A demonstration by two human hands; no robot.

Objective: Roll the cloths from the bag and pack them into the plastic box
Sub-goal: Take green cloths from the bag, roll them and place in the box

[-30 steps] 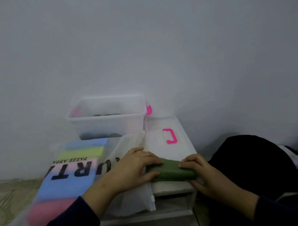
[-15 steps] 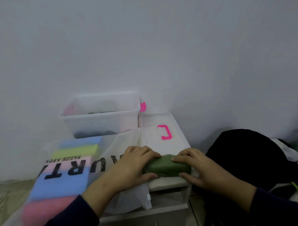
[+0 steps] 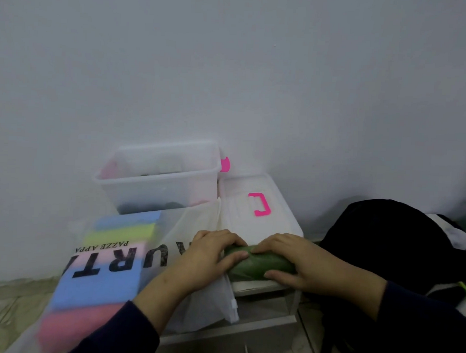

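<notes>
A green cloth, rolled into a short cylinder, lies on the near edge of the white box lid. My left hand grips its left end with fingers curled over the top. My right hand wraps its right half, thumb underneath. Behind them the clear plastic box stands open against the wall, with dark rolled cloths at its bottom. A translucent bag printed with black letters lies to the left, with coloured cloths inside it in blue, yellow, pink and red.
The lid carries a pink handle and rests on a low white stand. A pink latch sticks out of the box's right side. A black bag or garment is heaped at the right. Tiled floor shows at lower left.
Both hands stayed on the green roll and drew closer together along it. The view shifted slightly, so the box and the bag sit lower and further right in frame.
</notes>
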